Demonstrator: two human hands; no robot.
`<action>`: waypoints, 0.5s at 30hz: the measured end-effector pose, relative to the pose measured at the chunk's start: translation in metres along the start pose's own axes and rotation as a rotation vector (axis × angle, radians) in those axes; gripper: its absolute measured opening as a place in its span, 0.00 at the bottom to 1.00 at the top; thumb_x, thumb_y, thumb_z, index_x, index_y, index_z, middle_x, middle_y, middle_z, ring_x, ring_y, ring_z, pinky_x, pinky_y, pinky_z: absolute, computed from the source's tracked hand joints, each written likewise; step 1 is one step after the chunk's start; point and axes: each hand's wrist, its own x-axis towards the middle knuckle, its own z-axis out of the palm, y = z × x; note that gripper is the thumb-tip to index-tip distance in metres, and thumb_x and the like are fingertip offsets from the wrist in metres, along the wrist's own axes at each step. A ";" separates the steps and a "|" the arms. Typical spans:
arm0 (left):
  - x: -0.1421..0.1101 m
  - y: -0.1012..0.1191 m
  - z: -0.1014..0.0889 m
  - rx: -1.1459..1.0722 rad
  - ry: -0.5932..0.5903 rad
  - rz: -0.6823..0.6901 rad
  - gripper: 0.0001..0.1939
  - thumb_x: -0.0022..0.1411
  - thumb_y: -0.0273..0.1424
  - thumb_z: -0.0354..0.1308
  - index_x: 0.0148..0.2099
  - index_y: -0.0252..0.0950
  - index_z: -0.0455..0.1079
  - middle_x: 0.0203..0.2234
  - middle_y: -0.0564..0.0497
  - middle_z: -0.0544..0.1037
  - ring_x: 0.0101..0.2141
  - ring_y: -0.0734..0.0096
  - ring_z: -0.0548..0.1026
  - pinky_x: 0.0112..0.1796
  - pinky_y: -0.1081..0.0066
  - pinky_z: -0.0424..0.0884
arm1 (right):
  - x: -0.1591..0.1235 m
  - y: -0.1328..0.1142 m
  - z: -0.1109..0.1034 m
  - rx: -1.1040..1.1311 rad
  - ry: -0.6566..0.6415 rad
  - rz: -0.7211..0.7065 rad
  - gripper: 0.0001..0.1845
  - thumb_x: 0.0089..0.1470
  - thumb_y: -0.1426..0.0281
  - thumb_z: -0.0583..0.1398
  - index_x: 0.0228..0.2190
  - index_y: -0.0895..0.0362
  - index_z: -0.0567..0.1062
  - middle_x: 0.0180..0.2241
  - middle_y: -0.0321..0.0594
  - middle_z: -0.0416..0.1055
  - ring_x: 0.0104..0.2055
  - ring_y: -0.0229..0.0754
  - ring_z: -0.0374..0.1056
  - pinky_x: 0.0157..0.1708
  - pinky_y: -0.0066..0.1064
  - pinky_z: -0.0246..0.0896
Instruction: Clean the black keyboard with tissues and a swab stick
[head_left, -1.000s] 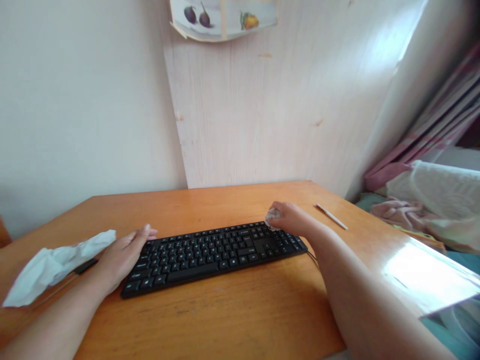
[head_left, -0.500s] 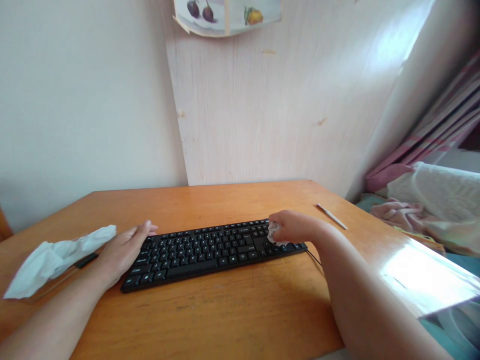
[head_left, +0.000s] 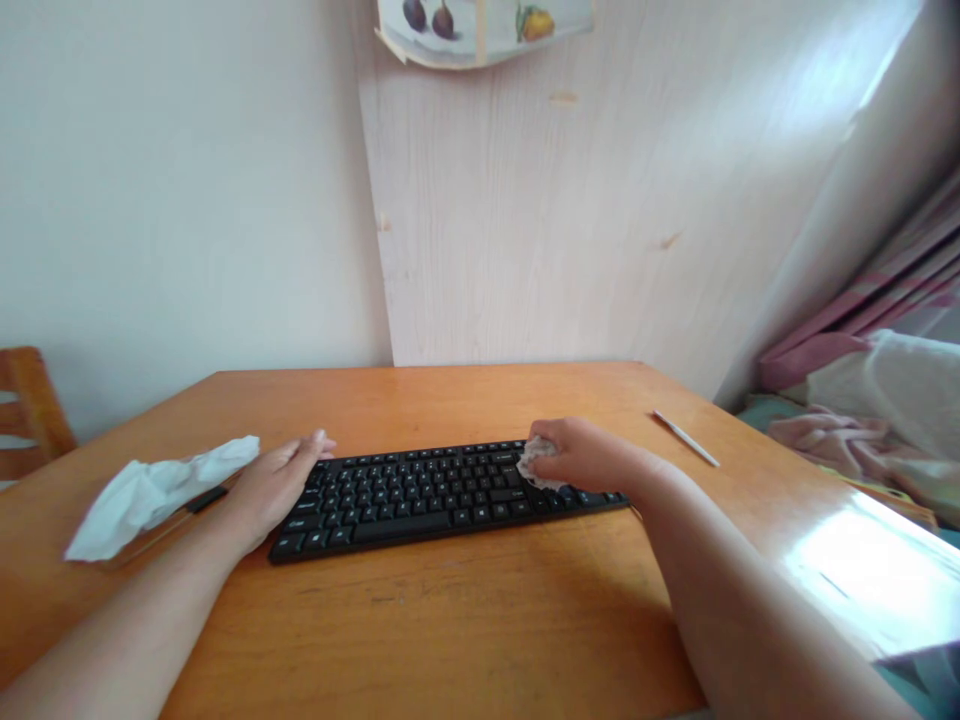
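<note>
A black keyboard (head_left: 420,505) lies slightly aslant on the wooden table. Against its left end rests my left hand (head_left: 281,485), its fingers stretched out towards the keyboard's back corner and no grip around it visible. My right hand (head_left: 577,455) is closed on a crumpled white tissue (head_left: 538,465), pressed down on the keys near the number pad. Part of the number pad is hidden beneath that hand. To the left of my left hand lies another white tissue (head_left: 150,495), spread out and wrinkled, with a thin dark-ended object (head_left: 206,499) beside it, partly covered.
The wooden table (head_left: 420,630) meets a pale wall at the back. A white pen-like stick (head_left: 686,438) lies at the right. Beyond the right edge are bunched cloths (head_left: 817,440). A wooden chair back (head_left: 37,405) stands at the far left.
My right hand has slid a little left across the keys with the tissue. My left hand stays at the keyboard's left end. The whole view has turned slightly left.
</note>
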 end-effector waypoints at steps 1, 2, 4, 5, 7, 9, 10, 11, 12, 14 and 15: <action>-0.001 0.001 0.000 0.002 0.002 -0.001 0.35 0.61 0.59 0.45 0.46 0.36 0.77 0.49 0.44 0.80 0.52 0.53 0.75 0.58 0.59 0.63 | 0.001 0.000 0.003 0.018 0.034 -0.028 0.06 0.53 0.67 0.61 0.33 0.55 0.75 0.33 0.39 0.77 0.32 0.41 0.69 0.28 0.27 0.54; -0.001 0.002 0.000 0.003 0.003 0.002 0.35 0.61 0.59 0.45 0.46 0.36 0.77 0.49 0.44 0.80 0.52 0.53 0.75 0.58 0.59 0.63 | 0.003 -0.001 0.006 0.021 0.058 -0.053 0.07 0.53 0.66 0.61 0.34 0.55 0.75 0.34 0.40 0.77 0.33 0.41 0.69 0.29 0.27 0.55; -0.002 0.003 0.001 0.004 0.005 0.013 0.35 0.61 0.59 0.45 0.46 0.35 0.77 0.48 0.44 0.81 0.51 0.54 0.75 0.58 0.59 0.63 | 0.006 0.000 0.011 -0.012 0.059 -0.094 0.08 0.53 0.65 0.62 0.35 0.56 0.75 0.36 0.42 0.76 0.35 0.42 0.69 0.32 0.28 0.56; -0.002 0.003 0.001 0.004 0.006 0.017 0.35 0.61 0.59 0.45 0.46 0.35 0.77 0.48 0.44 0.81 0.51 0.54 0.76 0.58 0.59 0.63 | 0.007 0.000 0.014 -0.036 0.044 -0.108 0.08 0.52 0.66 0.63 0.35 0.56 0.75 0.37 0.42 0.76 0.36 0.42 0.69 0.33 0.28 0.56; -0.001 0.002 0.002 0.002 0.008 0.017 0.35 0.61 0.59 0.45 0.46 0.35 0.77 0.47 0.44 0.81 0.51 0.54 0.76 0.57 0.60 0.65 | 0.009 0.001 0.016 -0.068 0.008 -0.121 0.09 0.49 0.69 0.63 0.36 0.56 0.75 0.38 0.43 0.75 0.37 0.42 0.69 0.34 0.28 0.57; -0.001 0.001 0.003 -0.004 0.010 0.014 0.34 0.61 0.59 0.45 0.45 0.36 0.77 0.45 0.44 0.82 0.49 0.55 0.77 0.55 0.60 0.67 | 0.009 0.001 0.017 -0.070 -0.007 -0.118 0.10 0.49 0.70 0.63 0.37 0.56 0.75 0.38 0.42 0.75 0.38 0.43 0.69 0.35 0.28 0.57; -0.001 0.000 0.003 -0.009 0.010 0.014 0.34 0.61 0.58 0.45 0.45 0.36 0.77 0.45 0.44 0.82 0.49 0.55 0.78 0.54 0.61 0.67 | 0.009 0.000 0.017 -0.066 -0.001 -0.113 0.10 0.49 0.70 0.63 0.37 0.56 0.75 0.38 0.42 0.75 0.38 0.43 0.69 0.36 0.28 0.58; -0.001 0.001 0.003 -0.014 0.012 0.014 0.34 0.62 0.58 0.45 0.45 0.36 0.77 0.45 0.44 0.82 0.48 0.55 0.78 0.54 0.61 0.68 | 0.009 0.000 0.017 -0.061 0.011 -0.108 0.09 0.51 0.70 0.63 0.37 0.56 0.75 0.38 0.42 0.75 0.38 0.43 0.69 0.36 0.28 0.58; -0.001 0.001 0.004 -0.016 0.017 0.013 0.34 0.62 0.58 0.45 0.45 0.36 0.77 0.44 0.44 0.82 0.47 0.55 0.78 0.54 0.61 0.68 | 0.010 -0.001 0.018 -0.056 0.027 -0.105 0.08 0.52 0.69 0.62 0.36 0.56 0.75 0.38 0.42 0.75 0.38 0.43 0.69 0.36 0.28 0.58; -0.003 0.003 0.005 -0.017 0.030 0.011 0.34 0.62 0.58 0.44 0.44 0.35 0.77 0.43 0.44 0.82 0.46 0.55 0.78 0.53 0.62 0.68 | 0.010 -0.003 0.021 -0.053 0.053 -0.116 0.08 0.54 0.68 0.61 0.36 0.56 0.75 0.37 0.42 0.75 0.38 0.43 0.69 0.37 0.29 0.58; -0.004 0.004 0.006 -0.019 0.038 0.011 0.34 0.62 0.58 0.44 0.44 0.35 0.77 0.43 0.44 0.83 0.46 0.55 0.79 0.52 0.62 0.68 | 0.011 -0.003 0.022 -0.057 0.058 -0.127 0.08 0.54 0.67 0.61 0.37 0.56 0.75 0.38 0.43 0.75 0.39 0.43 0.69 0.38 0.29 0.59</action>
